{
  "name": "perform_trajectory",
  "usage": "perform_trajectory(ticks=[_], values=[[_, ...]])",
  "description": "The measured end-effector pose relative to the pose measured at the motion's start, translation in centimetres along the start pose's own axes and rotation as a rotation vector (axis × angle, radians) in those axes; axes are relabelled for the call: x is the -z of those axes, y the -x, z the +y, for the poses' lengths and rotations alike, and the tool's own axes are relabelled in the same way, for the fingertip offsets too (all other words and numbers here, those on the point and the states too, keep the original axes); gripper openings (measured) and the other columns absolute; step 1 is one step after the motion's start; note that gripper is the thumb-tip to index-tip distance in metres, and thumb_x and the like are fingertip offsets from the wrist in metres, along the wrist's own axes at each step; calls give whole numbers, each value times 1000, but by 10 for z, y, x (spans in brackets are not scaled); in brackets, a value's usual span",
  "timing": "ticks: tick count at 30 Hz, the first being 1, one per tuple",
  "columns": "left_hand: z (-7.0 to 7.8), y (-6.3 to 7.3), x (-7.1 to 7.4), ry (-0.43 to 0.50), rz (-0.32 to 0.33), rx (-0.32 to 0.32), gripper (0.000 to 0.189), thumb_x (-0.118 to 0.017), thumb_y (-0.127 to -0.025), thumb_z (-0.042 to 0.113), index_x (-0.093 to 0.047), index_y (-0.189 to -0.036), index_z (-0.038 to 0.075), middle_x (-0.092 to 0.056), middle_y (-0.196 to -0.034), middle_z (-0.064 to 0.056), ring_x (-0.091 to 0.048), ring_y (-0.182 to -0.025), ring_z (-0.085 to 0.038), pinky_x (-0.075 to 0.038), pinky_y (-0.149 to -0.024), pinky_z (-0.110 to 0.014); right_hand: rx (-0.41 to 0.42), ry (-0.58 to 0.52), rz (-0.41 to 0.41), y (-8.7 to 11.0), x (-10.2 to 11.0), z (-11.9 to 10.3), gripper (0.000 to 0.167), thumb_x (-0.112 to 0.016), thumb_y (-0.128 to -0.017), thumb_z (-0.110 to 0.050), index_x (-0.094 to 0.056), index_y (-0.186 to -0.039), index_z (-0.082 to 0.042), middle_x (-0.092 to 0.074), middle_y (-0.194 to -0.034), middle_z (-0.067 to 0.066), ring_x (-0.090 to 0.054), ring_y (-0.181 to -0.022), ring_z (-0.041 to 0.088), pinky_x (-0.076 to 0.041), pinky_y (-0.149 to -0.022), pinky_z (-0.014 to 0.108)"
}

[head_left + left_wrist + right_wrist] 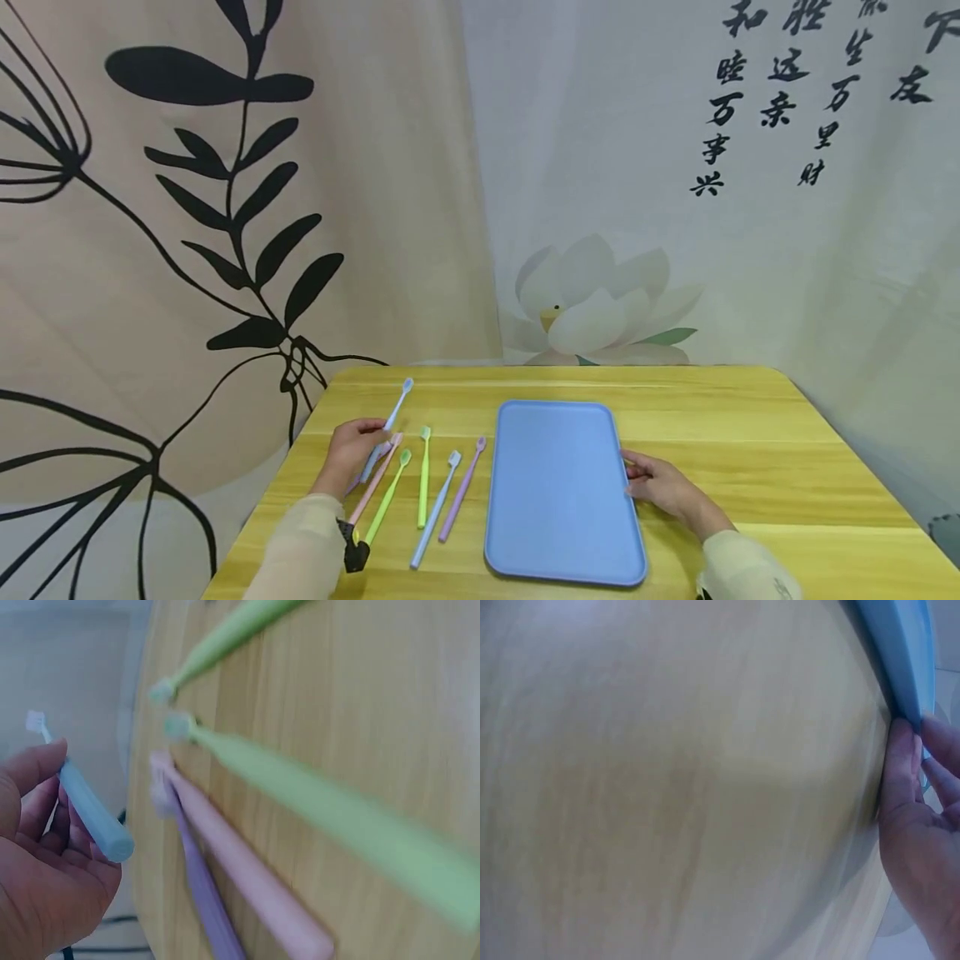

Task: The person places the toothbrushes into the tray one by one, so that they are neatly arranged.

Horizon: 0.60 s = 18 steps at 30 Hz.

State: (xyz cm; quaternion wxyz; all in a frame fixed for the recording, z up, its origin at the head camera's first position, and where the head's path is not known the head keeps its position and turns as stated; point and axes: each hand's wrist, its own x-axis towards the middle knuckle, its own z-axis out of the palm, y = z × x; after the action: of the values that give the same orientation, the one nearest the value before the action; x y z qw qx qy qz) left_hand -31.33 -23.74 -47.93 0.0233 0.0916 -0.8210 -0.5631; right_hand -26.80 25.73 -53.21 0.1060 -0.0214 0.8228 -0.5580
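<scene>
Between thumb and fingers my left hand (351, 454) pinches a blue toothbrush (88, 806), its bristle head pointing to the far side of the table. Beside that hand a pink toothbrush (247, 874) and a purple toothbrush (201, 892) lie with their heads crossing. Just right of them are a green toothbrush (388, 498) and a second green toothbrush (423, 479). Farther right lie another blue toothbrush (435, 512) and another purple toothbrush (462, 492). My right hand (663, 485) grips the right rim of a blue tray (562, 492), thumb and fingers at its edge.
The tray lies flat on a wooden table (787, 467), right of the toothbrushes. Behind the table hangs a printed curtain (405, 208) with dark plants, a pale flower and writing. Near the left wrist a black strap piece (356, 557) shows.
</scene>
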Motion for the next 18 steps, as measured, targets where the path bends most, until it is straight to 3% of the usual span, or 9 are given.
perform_trajectory(ticks=[7,14,18], values=[[17,2,-28,71,19,1,28,-64,-94,5,-65,-119,-7,-63,-112,-19,-59,-103,-34,-51,-86,-43,-17,-18,-13,2,0,-4,64,-60,-85,9,-39,-146,10,-55,-115,18,-49,-107,30,-47,-82,32],[29,8,-58,85,21,20,26,-65,-91,4,-69,-115,-4,-64,-115,-19,-59,-105,-31,-49,-88,-43,-1,-53,-43,4,0,-4,65,-58,-87,9,-35,-147,11,-52,-113,20,-48,-104,29,-49,-80,32],[36,10,-76,120,7,8,27,-66,-89,4,-69,-114,-5,-67,-109,-18,-62,-97,-26,-52,-81,-37,7,-82,-51,1,0,-1,65,-57,-86,11,-33,-147,13,-50,-112,21,-48,-103,29,-51,-80,33]])
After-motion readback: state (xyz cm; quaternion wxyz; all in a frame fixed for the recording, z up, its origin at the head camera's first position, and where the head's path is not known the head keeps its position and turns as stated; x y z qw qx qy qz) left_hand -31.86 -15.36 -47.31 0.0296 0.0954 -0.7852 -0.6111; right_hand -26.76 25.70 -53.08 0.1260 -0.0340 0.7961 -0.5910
